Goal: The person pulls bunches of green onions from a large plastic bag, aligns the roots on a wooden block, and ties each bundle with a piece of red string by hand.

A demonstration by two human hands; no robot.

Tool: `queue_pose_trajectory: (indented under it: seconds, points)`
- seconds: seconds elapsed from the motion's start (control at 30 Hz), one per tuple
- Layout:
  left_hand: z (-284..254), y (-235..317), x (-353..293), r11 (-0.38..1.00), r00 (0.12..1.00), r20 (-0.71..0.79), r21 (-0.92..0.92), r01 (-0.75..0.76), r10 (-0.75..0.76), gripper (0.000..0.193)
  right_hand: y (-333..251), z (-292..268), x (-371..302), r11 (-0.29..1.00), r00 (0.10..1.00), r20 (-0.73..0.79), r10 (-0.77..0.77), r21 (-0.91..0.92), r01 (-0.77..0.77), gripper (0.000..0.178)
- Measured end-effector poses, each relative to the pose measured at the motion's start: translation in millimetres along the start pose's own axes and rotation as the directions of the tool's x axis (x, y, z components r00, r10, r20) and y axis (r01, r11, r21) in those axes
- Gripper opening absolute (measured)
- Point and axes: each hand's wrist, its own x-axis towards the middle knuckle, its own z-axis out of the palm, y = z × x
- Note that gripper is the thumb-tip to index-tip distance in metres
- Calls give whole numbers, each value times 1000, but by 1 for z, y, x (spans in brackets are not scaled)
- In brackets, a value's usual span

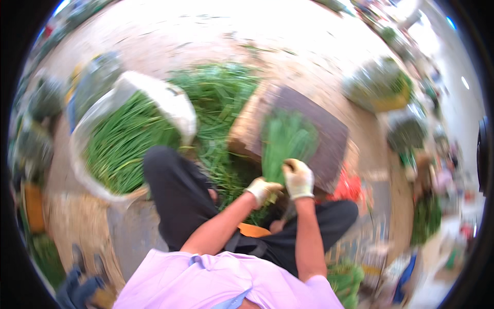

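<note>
A bunch of long green chives (288,136) lies over a dark-topped block (329,134) in front of me, its leaf ends fanned away and blurred. Round its lower end my left hand (264,190), in a pale glove, is closed. My right hand (298,178), gloved too, has its fingers curled in a pinch at the right edge of the bunch. Exactly which leaves it grips is hard to see in the blur. Between my knees and the block, more loose chives (216,98) spread in a heap on the floor.
To the left stands a large white sack (186,110) full of chives. Red plastic bags (347,185) lie beside my right knee. Full clear bags (378,85) stand at the far right, more bagged greens (46,98) at the left. Someone's legs (77,288) show at the lower left.
</note>
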Motion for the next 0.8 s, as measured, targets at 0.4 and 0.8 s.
queue_pose_trajectory:
  seconds: [0.4, 0.8]
  points:
    - [31, 8, -14, 996, 978, -193, 62, -64, 75, 33, 27, 32, 117, 985, 978, 177, -111, -113, 132, 18]
    - [34, -11, -1, 994, 997, -39, -93, 61, -65, 32, -149, -244, 95, 433, 744, 110, -659, 864, 256, 6]
